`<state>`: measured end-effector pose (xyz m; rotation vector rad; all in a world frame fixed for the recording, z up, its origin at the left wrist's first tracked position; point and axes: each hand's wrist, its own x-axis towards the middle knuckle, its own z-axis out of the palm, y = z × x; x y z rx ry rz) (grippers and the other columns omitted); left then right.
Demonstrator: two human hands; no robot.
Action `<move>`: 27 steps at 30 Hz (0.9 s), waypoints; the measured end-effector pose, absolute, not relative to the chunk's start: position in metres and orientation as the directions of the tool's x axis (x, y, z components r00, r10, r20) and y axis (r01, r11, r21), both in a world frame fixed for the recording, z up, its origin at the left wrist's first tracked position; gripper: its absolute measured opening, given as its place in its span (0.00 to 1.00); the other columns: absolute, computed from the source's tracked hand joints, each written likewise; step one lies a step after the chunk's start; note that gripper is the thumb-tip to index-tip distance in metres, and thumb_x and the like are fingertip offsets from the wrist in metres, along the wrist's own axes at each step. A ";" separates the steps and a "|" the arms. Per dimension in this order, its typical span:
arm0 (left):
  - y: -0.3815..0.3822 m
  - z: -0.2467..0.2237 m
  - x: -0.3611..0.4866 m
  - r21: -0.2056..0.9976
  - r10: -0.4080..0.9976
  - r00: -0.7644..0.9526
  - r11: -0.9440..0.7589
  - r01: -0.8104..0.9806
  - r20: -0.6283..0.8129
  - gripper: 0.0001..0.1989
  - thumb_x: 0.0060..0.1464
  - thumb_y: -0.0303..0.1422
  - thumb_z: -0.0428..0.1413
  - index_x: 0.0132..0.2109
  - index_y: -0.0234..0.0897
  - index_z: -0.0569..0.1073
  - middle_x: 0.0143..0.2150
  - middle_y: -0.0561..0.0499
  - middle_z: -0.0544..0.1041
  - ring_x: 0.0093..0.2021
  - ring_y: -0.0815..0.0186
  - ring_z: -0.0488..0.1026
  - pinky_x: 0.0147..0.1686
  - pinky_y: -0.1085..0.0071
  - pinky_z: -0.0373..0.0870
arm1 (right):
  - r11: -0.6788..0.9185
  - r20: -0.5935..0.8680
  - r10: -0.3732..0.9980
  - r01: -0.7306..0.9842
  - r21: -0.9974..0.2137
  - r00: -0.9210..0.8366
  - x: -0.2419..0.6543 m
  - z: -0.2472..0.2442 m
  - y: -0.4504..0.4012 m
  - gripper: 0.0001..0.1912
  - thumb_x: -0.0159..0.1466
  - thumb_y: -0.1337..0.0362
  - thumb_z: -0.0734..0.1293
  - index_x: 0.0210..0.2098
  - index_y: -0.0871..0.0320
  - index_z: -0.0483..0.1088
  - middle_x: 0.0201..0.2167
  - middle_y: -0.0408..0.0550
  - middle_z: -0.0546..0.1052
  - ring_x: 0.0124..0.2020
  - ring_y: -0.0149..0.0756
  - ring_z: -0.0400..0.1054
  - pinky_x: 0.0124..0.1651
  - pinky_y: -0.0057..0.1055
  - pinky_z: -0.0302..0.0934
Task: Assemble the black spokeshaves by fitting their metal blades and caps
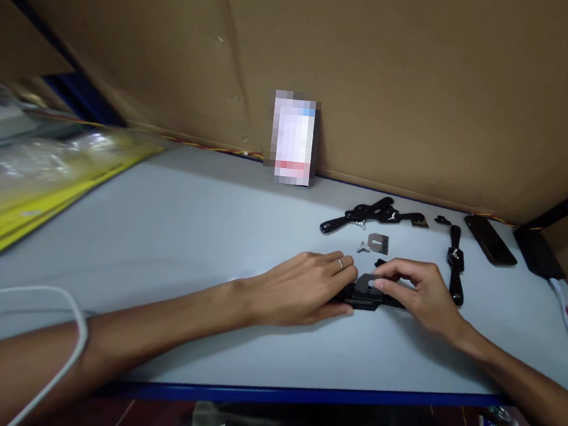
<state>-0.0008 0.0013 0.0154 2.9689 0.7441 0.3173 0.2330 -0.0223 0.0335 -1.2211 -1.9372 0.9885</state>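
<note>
My left hand [314, 286] is closed around one handle of a black spokeshave body [366, 305] lying on the table. Between the thumb and forefinger of my right hand [419, 296] is a flat metal blade [365, 286] with a round hole. It sits over the middle of the spokeshave; whether it lies fully flat there I cannot tell. Just behind my hands are a loose blade [378, 243] with a slot and a small thumbscrew [363, 247]. A small black part [380, 263] is partly hidden by my right fingers.
More black spokeshaves [362, 212] lie piled farther back, and a single spokeshave [455, 263] is at the right. Two dark phones [491, 240] lie beyond it. A lit screen [295, 140] leans against the cardboard wall. Clear plastic packaging [32, 162] rests at left. A white cable [82, 334] crosses my left forearm.
</note>
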 end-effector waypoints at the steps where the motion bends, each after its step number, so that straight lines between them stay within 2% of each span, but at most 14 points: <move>1: 0.002 0.015 -0.001 0.113 0.473 0.862 -0.881 0.459 0.184 0.13 0.65 0.42 0.53 0.42 0.35 0.66 0.39 0.49 0.72 0.35 0.63 0.70 0.30 0.67 0.65 | 0.289 0.121 0.922 0.443 -0.849 -0.369 0.232 0.031 -0.022 0.06 0.63 0.61 0.69 0.33 0.56 0.76 0.30 0.43 0.79 0.32 0.33 0.70 0.37 0.32 0.63; 8: 0.001 0.016 -0.002 0.157 0.514 0.845 -0.856 0.493 0.147 0.14 0.65 0.43 0.52 0.43 0.36 0.64 0.37 0.50 0.72 0.31 0.65 0.69 0.28 0.68 0.64 | 0.380 0.162 0.892 0.505 -0.775 -0.422 0.229 0.027 -0.020 0.07 0.64 0.66 0.66 0.35 0.55 0.78 0.33 0.45 0.80 0.34 0.34 0.72 0.38 0.33 0.64; 14: -0.001 0.020 -0.001 0.172 0.520 0.842 -0.851 0.496 0.143 0.17 0.66 0.42 0.52 0.54 0.35 0.63 0.41 0.47 0.74 0.36 0.62 0.73 0.31 0.68 0.67 | 0.413 0.165 0.887 0.580 -0.702 -0.432 0.227 0.024 -0.021 0.07 0.64 0.68 0.66 0.39 0.56 0.78 0.33 0.45 0.79 0.33 0.34 0.71 0.37 0.33 0.64; 19: 0.000 0.018 0.000 0.136 0.491 0.858 -0.870 0.474 0.148 0.15 0.68 0.42 0.49 0.51 0.35 0.65 0.43 0.46 0.74 0.39 0.61 0.73 0.33 0.67 0.70 | 0.492 0.205 0.852 0.599 -0.632 -0.482 0.229 0.023 -0.020 0.09 0.66 0.70 0.65 0.42 0.57 0.77 0.33 0.45 0.77 0.34 0.34 0.71 0.40 0.33 0.65; 23: 0.001 0.017 -0.001 0.094 0.478 0.863 -0.878 0.469 0.163 0.14 0.68 0.42 0.49 0.48 0.35 0.66 0.43 0.46 0.74 0.38 0.62 0.72 0.33 0.67 0.70 | 0.552 0.111 0.808 0.679 -0.483 -0.578 0.238 0.038 -0.023 0.16 0.67 0.66 0.67 0.55 0.58 0.70 0.44 0.51 0.77 0.42 0.38 0.71 0.46 0.38 0.66; 27: 0.001 0.017 -0.001 0.083 0.480 0.863 -0.877 0.473 0.154 0.16 0.68 0.43 0.50 0.51 0.34 0.66 0.43 0.46 0.74 0.38 0.62 0.73 0.33 0.67 0.70 | 0.654 -0.020 0.734 0.714 -0.250 -0.679 0.248 0.054 -0.029 0.13 0.67 0.64 0.67 0.50 0.59 0.70 0.44 0.52 0.74 0.41 0.40 0.70 0.43 0.38 0.67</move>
